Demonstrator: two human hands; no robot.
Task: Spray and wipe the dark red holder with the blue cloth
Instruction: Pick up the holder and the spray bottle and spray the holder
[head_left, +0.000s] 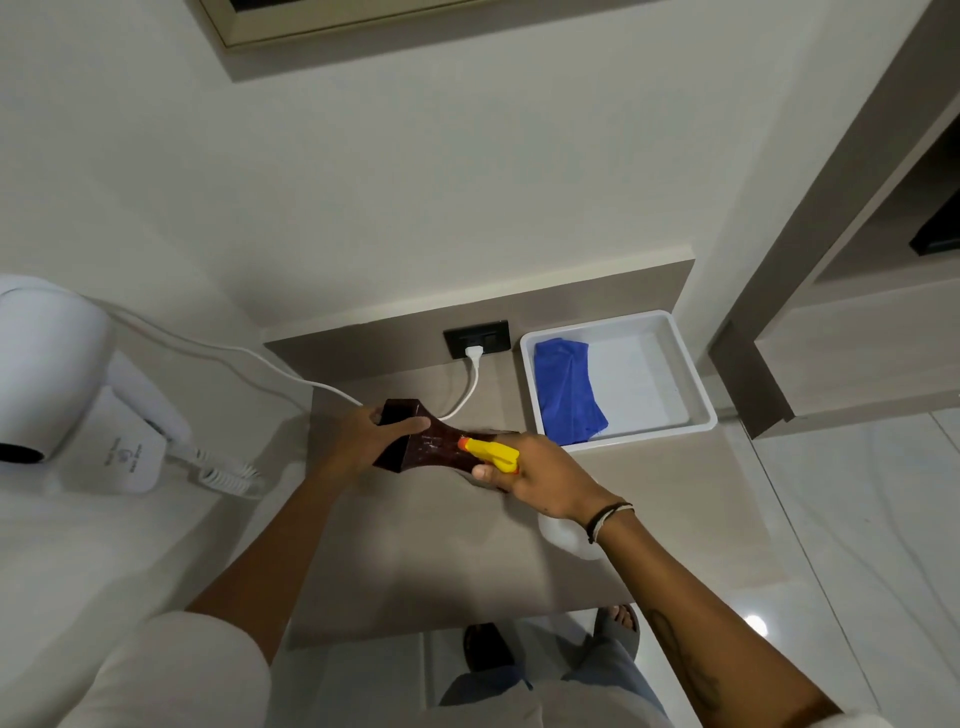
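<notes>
the dark red holder (415, 441) is held just above the tabletop (415, 561), gripped at its flared far-left end by the left hand (363, 441), fingers wrapped round it. the right hand (540, 480) is closed around a spray bottle (493, 453), its yellow nozzle aimed at the holder's narrow middle from right beside it. it cannot be told whether the trigger is being pressed. the holder's long axis is seen running from upper left to lower right, its near end hidden behind the right hand. it is judged stiff, glossy and fairly light, and likely slippery once wetted, so a firm hold on the wide flared end is advised, not on the slim waist. the blue cloth (569, 397) is left lying in the white tray (696, 384), well to the right, untouched. the wipe is not yet begun. a white cable (467, 389) is seen trailing just behind the holder.
</notes>
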